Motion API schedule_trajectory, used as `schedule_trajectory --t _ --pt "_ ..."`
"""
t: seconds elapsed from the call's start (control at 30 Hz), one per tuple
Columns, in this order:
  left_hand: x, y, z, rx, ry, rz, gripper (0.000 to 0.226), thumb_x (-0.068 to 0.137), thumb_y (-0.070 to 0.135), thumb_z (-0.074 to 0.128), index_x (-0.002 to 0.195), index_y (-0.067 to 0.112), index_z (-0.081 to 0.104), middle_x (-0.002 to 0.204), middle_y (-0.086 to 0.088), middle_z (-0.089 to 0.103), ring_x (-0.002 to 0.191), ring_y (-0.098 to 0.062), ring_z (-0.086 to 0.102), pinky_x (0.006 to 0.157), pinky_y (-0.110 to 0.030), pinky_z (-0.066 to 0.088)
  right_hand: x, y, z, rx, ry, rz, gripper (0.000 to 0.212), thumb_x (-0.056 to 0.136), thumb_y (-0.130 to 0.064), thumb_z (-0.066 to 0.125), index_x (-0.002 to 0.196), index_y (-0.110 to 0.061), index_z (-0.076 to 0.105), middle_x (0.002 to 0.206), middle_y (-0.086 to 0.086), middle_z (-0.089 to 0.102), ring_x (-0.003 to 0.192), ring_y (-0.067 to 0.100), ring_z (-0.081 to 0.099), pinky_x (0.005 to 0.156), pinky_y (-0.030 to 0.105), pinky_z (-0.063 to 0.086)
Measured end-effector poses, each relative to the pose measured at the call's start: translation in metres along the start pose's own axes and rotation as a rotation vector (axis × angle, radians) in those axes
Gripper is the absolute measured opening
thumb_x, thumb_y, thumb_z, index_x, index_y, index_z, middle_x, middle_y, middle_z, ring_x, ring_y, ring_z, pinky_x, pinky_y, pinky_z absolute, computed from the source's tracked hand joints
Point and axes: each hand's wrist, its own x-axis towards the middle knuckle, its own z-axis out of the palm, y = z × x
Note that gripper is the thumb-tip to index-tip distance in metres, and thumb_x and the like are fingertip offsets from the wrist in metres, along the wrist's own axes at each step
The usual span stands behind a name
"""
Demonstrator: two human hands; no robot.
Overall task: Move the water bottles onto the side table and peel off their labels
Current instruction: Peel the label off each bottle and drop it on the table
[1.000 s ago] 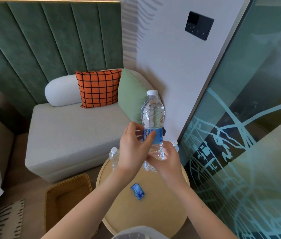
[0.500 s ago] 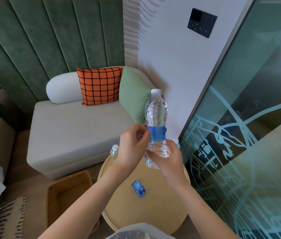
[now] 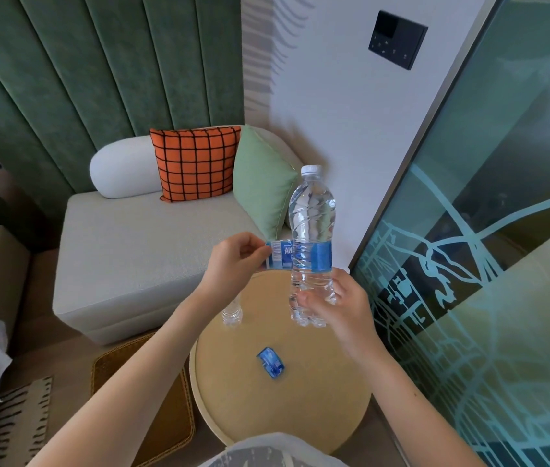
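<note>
A clear water bottle (image 3: 312, 217) with a white cap is held upright above the round wooden side table (image 3: 300, 412). My right hand (image 3: 337, 305) grips its lower part. My left hand (image 3: 233, 257) pinches the loose end of its blue label (image 3: 280, 256), which is pulled out to the left while the rest still wraps the bottle. A second bottle (image 3: 231, 313) stands on the table's far left, mostly hidden by my left forearm. A crumpled blue label (image 3: 271, 363) lies on the tabletop.
A grey sofa (image 3: 125, 257) with orange, green and white cushions stands behind the table. A woven basket (image 3: 139, 385) sits on the floor to the left. A patterned glass partition (image 3: 469, 298) runs along the right, close to the table.
My left hand has peeled the label end away from the bottle and drawn it leftward. The bottle has stayed upright in my right hand.
</note>
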Motion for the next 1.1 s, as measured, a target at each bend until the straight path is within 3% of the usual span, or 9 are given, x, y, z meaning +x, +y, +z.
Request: schedule_trajectory --t 0.17,0.27,0.4,0.57,0.73,0.87,1.03,1.1 --pt "0.01 -0.011 -0.009 -0.002 0.002 -0.01 0.012 0.096 0.008 0.061 0.094 -0.003 0.064 0.09 -0.017 0.073 0.077 -0.024 0.073 0.069 -0.028 0.061 -0.002 0.0 -0.002 0.049 -0.037 -0.004 0.04 0.071 -0.025 0.082 0.11 -0.022 0.072 0.106 0.003 0.077 0.109 0.023 0.069 0.092 0.052 0.058" --pt "0.014 -0.018 -0.016 0.052 0.0 0.021 0.01 0.096 0.008 0.06 0.092 -0.001 0.063 0.086 -0.013 0.072 0.071 -0.02 0.072 0.063 -0.021 0.058 -0.003 -0.001 -0.006 0.111 -0.075 0.002 0.039 0.072 -0.023 0.081 0.11 -0.018 0.073 0.105 0.008 0.076 0.106 0.033 0.07 0.075 0.035 0.061" --pt "0.02 -0.024 -0.015 0.067 -0.002 0.022 0.01 0.097 0.007 0.059 0.087 0.004 0.061 0.079 -0.007 0.07 0.058 -0.006 0.068 0.054 -0.011 0.05 -0.005 -0.004 -0.004 0.116 -0.13 -0.006 0.04 0.072 -0.028 0.081 0.111 -0.02 0.074 0.105 0.007 0.076 0.101 0.026 0.072 0.074 0.03 0.059" --pt "0.027 -0.033 -0.013 0.053 0.0 -0.006 0.012 0.097 0.007 0.059 0.084 0.007 0.06 0.082 -0.01 0.07 0.063 -0.015 0.068 0.056 -0.015 0.054 -0.007 -0.004 -0.001 0.099 -0.191 -0.016 0.043 0.075 -0.034 0.08 0.115 -0.02 0.072 0.111 0.012 0.074 0.108 0.033 0.07 0.093 0.052 0.058" --pt "0.034 -0.044 -0.007 0.059 -0.012 -0.026 0.008 0.096 0.005 0.06 0.088 0.002 0.062 0.083 -0.014 0.07 0.063 -0.017 0.068 0.059 -0.022 0.057 -0.01 -0.004 0.003 0.085 -0.242 -0.023 0.041 0.08 -0.035 0.078 0.118 -0.022 0.071 0.114 0.011 0.074 0.113 0.03 0.068 0.1 0.057 0.053" --pt "0.037 -0.049 -0.001 0.061 -0.008 -0.036 0.013 0.095 0.003 0.06 0.083 0.005 0.062 0.076 -0.01 0.068 0.055 -0.006 0.065 0.055 -0.016 0.053 -0.011 -0.001 0.006 0.094 -0.278 -0.023 0.042 0.081 -0.029 0.078 0.121 -0.019 0.069 0.118 0.012 0.073 0.117 0.031 0.066 0.102 0.054 0.051" --pt "0.037 -0.054 -0.003 0.023 -0.001 -0.045 0.011 0.095 0.004 0.06 0.084 0.005 0.062 0.076 -0.01 0.068 0.063 -0.018 0.066 0.064 -0.03 0.058 -0.013 0.003 0.006 0.099 -0.228 0.014 0.044 0.075 -0.03 0.081 0.117 -0.021 0.071 0.111 0.008 0.075 0.108 0.024 0.07 0.086 0.033 0.058" --pt "0.036 -0.055 -0.005 0.021 0.001 -0.032 0.008 0.095 0.003 0.06 0.087 0.002 0.061 0.078 -0.01 0.067 0.062 -0.015 0.064 0.06 -0.024 0.056 -0.012 0.006 0.006 0.115 -0.2 0.036 0.054 0.07 -0.031 0.084 0.12 -0.02 0.067 0.109 0.006 0.076 0.106 0.023 0.072 0.087 0.037 0.058"
